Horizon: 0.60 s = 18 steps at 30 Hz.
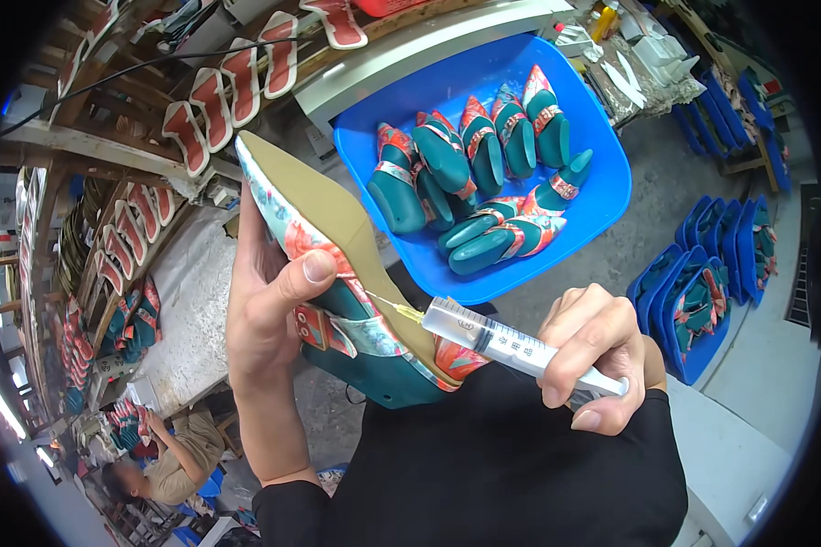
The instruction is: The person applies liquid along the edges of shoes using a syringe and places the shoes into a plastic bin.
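Note:
My left hand (269, 305) is closed round a pointed shoe upper (287, 223) pulled over a dark green last (365, 378). Its floral fabric is red, white and pale blue, and a strap with a buckle (312, 326) crosses it. The tan sole side (337, 219) faces up and right, with the toe pointing to the upper left. My right hand (597, 356) grips a clear plastic syringe (497, 337) by its plunger end. The syringe's thin needle, on a yellow hub (410, 313), reaches to the edge between sole and fabric, near my left thumb.
Ahead stands a blue tub (602, 196) holding several similar shoes on green lasts (442, 159). Red and white shoe pieces (237, 82) line racks at the left. More blue bins (689, 305) are at the right. A co-worker (187, 456) handles shoes at the lower left.

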### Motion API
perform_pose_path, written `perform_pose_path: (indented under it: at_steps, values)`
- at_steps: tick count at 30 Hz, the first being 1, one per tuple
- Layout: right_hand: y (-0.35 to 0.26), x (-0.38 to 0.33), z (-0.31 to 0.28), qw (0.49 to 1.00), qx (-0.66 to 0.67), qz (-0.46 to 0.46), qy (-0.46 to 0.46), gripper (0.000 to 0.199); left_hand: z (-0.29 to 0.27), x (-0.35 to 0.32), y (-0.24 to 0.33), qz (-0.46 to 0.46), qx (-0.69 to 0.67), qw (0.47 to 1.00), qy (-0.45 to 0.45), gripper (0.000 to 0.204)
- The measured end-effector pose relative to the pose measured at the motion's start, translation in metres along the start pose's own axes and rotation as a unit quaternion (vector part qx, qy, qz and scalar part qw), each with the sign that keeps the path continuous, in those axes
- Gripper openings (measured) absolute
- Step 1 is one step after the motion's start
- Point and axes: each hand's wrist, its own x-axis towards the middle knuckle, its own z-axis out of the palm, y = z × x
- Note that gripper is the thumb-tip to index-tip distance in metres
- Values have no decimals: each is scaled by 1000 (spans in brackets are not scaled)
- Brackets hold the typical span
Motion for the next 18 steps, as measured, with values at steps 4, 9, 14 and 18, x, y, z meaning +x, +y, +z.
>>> perform_pose_path:
  at_steps: [4, 9, 14, 18]
  values:
    - [-7, -7, -9, 1000, -6, -3, 0, 28, 13, 7, 4, -12, 15, 1000, -16, 104]
    - [-10, -11, -15, 1000, -11, 3, 5, 28, 15, 19, -1, -11, 16, 1000, -19, 107]
    - [-10, -11, -16, 1000, -20, 16, 13, 27, 13, 27, 1, -21, 26, 999, -20, 107]
    - [-9, -10, -17, 999, -23, 28, 15, 27, 6, 37, 0, -14, 36, 999, -24, 105]
